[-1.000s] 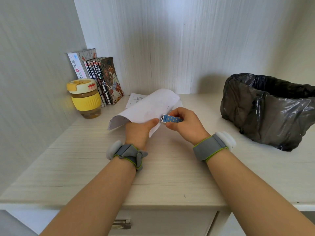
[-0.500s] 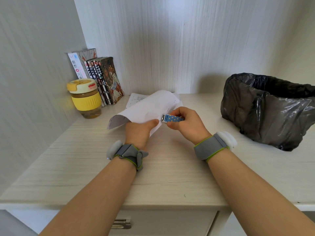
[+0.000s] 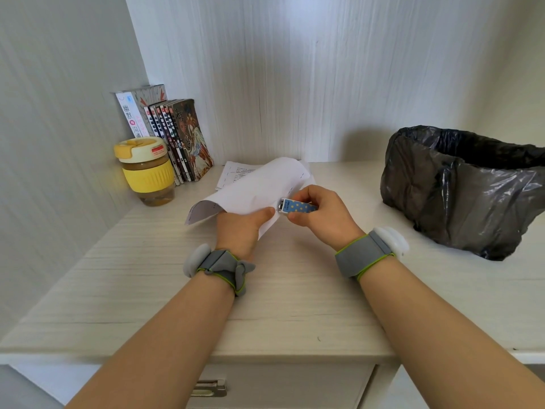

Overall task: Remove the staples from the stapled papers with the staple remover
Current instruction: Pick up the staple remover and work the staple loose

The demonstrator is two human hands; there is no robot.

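Holding stapled papers (image 3: 253, 187) at frame centre, above table (image 3: 295, 290): left hand (image 3: 239, 228), thumb pinching near edge. Right hand (image 3: 321, 215) curled round staple remover (image 3: 298, 206), long axis left-right, metal tip pointing left, meeting paper edge just right of left thumb. Staple itself too small to tell.

Bright, soft daylight, seemingly from above; edges bend with wide-angle distortion, slightly blurred.
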